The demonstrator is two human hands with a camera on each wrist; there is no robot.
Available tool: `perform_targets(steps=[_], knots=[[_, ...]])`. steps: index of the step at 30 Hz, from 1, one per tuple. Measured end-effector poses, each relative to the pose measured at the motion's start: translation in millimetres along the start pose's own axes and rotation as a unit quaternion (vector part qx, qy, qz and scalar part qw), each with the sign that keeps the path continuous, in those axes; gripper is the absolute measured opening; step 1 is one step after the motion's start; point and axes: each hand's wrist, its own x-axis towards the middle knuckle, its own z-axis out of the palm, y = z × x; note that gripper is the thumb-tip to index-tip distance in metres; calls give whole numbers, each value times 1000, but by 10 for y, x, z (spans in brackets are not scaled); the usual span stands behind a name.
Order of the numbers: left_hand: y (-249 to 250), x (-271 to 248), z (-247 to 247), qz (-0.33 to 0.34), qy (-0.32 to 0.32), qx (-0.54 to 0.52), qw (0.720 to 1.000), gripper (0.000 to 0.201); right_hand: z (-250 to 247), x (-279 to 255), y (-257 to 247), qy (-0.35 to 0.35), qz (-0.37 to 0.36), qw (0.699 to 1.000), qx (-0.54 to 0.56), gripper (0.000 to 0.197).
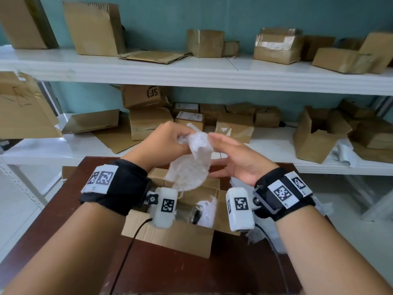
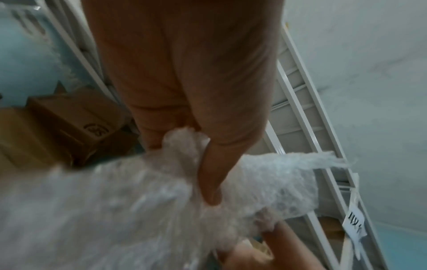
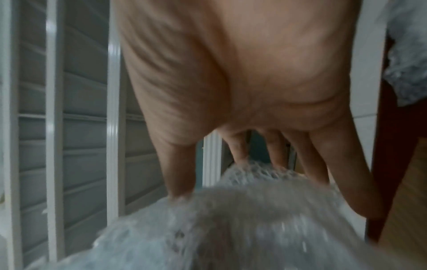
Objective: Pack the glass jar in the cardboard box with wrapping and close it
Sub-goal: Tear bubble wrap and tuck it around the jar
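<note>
My left hand (image 1: 170, 139) pinches the top of a crumpled sheet of bubble wrap (image 1: 191, 165), which hangs above the open cardboard box (image 1: 170, 237) on the dark red table (image 1: 70, 211). In the left wrist view my thumb presses into the bubble wrap (image 2: 138, 201). My right hand (image 1: 231, 154) is beside the sheet with its fingers straight, palm toward it; in the right wrist view the fingers (image 3: 182, 164) reach over the bubble wrap (image 3: 231, 219). Inside the box lies the glass jar (image 1: 188, 213) on its side, partly hidden by my left wrist camera, with white wrapping (image 1: 207, 211) next to it.
White shelves (image 1: 191, 71) behind the table carry several cardboard boxes and flattened cartons. More white wrapping (image 1: 265, 237) lies on the table to the right of the box. The floor is pale tile on both sides.
</note>
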Motion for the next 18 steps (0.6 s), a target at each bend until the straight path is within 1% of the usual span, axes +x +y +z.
perform_targets(steps=[1, 2, 3, 5, 6, 7, 8, 9, 11, 12, 14, 15, 16, 18], knots=[[14, 5, 16, 10, 2, -26, 1000, 13, 5, 11, 31, -31, 13, 999, 2, 53], [25, 9, 30, 17, 12, -36, 999, 17, 20, 14, 50, -45, 17, 999, 1, 46], [28, 14, 48, 23, 29, -28, 999, 20, 33, 18, 61, -43, 15, 999, -7, 42], [27, 23, 81, 26, 59, 23, 998, 35, 48, 33, 77, -21, 4, 999, -32, 38], [17, 29, 96, 19, 61, 44, 997, 46, 47, 35, 81, -10, 0, 999, -46, 35], [11, 31, 100, 9, 53, 51, 997, 55, 43, 30, 78, 0, -2, 998, -58, 31], [11, 30, 92, -2, 39, 38, 999, 62, 30, 30, 74, 17, -6, 998, -66, 27], [17, 25, 71, -13, 22, 5, 1000, 64, 13, 31, 68, 41, -12, 997, -67, 24], [55, 3, 12, -18, -11, -67, 998, 60, -18, 40, 50, 94, -21, 993, -69, 23], [85, -15, -13, -8, -22, -77, 997, 56, -21, 42, 42, 106, -24, 991, -73, 23], [115, -49, -22, 11, -31, -37, 999, 47, 11, 49, 35, 89, -26, 992, -82, 24], [120, -66, -5, 9, -26, -4, 1000, 44, 43, 53, 38, 73, -26, 993, -86, 24], [107, -79, 17, -1, -15, 21, 1000, 42, 78, 54, 40, 62, -25, 993, -95, 25], [39, -83, 40, -25, 7, 26, 999, 41, 123, 62, 43, 56, -22, 989, -136, 23]])
